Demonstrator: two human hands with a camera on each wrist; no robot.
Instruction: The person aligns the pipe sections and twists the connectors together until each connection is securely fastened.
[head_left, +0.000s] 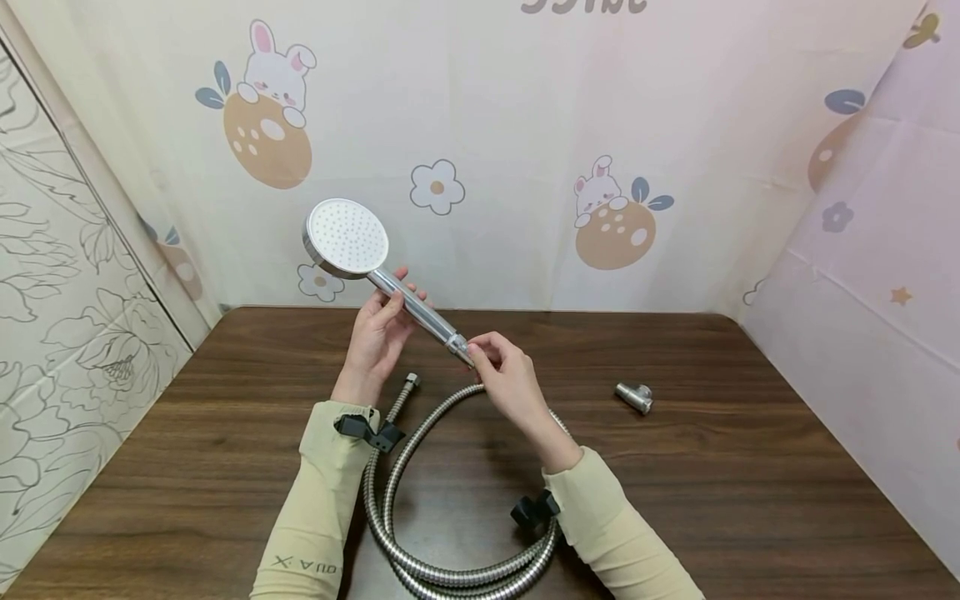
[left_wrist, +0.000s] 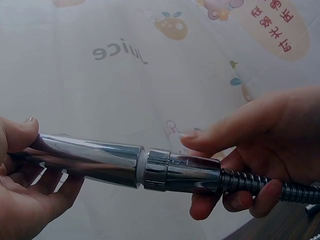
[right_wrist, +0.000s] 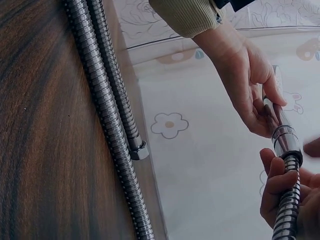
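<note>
A chrome shower head (head_left: 347, 237) with a white dotted face is held above the table, tilted up to the left. My left hand (head_left: 377, 337) grips its handle (left_wrist: 95, 157), thumb on one side and fingers under it. At the handle's lower end sits the hose's chrome connector (left_wrist: 192, 173), with a narrow pale ring between the two. My right hand (head_left: 513, 383) has its fingers curled round the connector and the ribbed metal hose (right_wrist: 287, 212); in the left wrist view its thumb stands slightly off the metal. The hose's other end carries a hex nut (right_wrist: 140, 151).
Loops of the hose (head_left: 465, 575) lie on the dark wooden table (head_left: 720, 500) between and below the forearms. A small chrome T-shaped fitting (head_left: 635, 398) lies to the right. A printed curtain (head_left: 502, 108) hangs behind the table's far edge.
</note>
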